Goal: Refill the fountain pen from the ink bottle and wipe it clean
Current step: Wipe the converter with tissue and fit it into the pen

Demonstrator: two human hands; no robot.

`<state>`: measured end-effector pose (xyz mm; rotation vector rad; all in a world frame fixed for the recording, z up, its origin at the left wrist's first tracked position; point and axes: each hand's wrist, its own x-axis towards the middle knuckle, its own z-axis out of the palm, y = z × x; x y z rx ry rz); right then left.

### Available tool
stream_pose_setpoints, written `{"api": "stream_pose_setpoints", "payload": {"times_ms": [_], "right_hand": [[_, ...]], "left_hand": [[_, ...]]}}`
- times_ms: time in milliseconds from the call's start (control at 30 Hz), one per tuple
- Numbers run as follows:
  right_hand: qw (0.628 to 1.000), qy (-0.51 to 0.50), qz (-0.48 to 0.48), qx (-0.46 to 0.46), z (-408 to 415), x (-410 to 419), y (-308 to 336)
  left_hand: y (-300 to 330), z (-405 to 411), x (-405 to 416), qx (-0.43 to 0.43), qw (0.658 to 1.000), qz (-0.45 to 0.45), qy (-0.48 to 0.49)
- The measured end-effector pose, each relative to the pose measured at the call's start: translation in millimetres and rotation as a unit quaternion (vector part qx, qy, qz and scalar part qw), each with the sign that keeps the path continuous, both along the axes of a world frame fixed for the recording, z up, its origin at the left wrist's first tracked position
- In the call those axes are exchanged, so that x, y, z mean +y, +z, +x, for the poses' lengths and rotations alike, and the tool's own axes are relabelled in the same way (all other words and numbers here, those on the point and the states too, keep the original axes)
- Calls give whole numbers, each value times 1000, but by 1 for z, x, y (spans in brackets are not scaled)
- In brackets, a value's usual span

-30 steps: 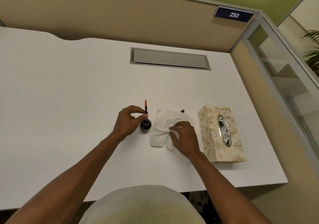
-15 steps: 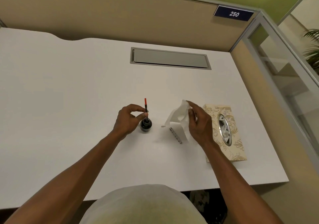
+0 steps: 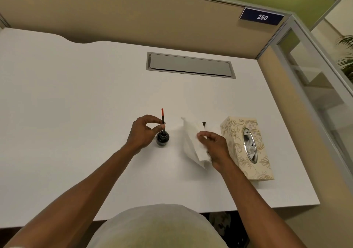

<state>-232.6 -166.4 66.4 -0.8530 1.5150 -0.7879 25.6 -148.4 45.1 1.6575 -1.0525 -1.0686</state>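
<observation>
A small dark ink bottle [image 3: 162, 138] stands on the white desk. The fountain pen [image 3: 162, 118], thin and dark with an orange-red top end, stands upright with its lower end in the bottle's mouth. My left hand [image 3: 142, 131] pinches the pen between thumb and fingers just above the bottle. A white tissue [image 3: 192, 140] hangs crumpled to the right of the bottle, held by my right hand [image 3: 214, 148]. A small dark object [image 3: 204, 123] peeks out behind the tissue; I cannot tell what it is.
A cream floral tissue box [image 3: 235, 133] lies on its side right of my right hand, its oval opening facing up. A grey cable hatch [image 3: 191, 65] sits in the desk further back. Beige partition walls close the back and right sides.
My right hand lifted the flat tissue off the desk, then lowered it again, still holding it bunched. My left hand and the pen stayed in the ink bottle.
</observation>
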Motion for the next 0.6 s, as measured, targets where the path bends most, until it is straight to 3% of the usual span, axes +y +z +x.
{"api": "stream_pose_setpoints", "payload": {"times_ms": [133,267,300,433,600], "right_hand": [[996,51,-34,68,2,9,-10],[997,15,6,-71,4,10,-13],[998,13,0,-62,3,12,-15],[991,40,-46,120,5,17,-24],[999,-24,40,-10,4,9,-18]], "left_hand": [[-1,1,1,-3,1000,6,0],[0,1,0,-6,1000,10,4],[0,1,0,-6,1000,11,4],[3,0,1,-4,1000,9,4],[2,0,1,-6,1000,10,1]]}}
